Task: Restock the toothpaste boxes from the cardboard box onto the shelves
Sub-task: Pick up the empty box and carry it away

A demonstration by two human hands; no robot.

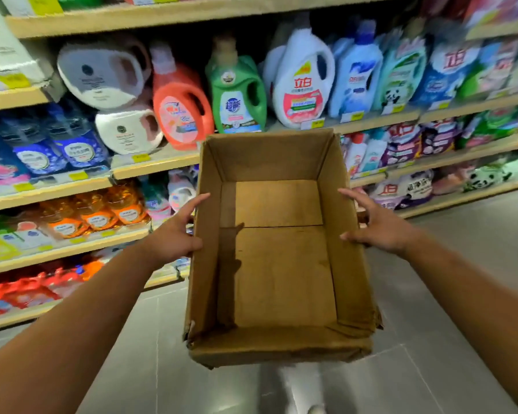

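An open brown cardboard box point(277, 264) hangs in front of me above the floor, and its inside is bare; no toothpaste boxes show in it. My left hand point(177, 234) presses against the box's left wall, thumb over the rim. My right hand point(377, 225) presses against the right wall with fingers spread. The box is held between the two hands. The shelves point(150, 165) ahead carry detergent bottles and refill pouches, all somewhat blurred.
Wooden shelving runs from the left to the far right, stocked with laundry jugs point(304, 82), blue bottles point(72, 141) and orange bottles point(96, 213). Grey tiled floor point(461, 309) lies below and to the right. My leg in a light trouser point(304, 389) shows under the box.
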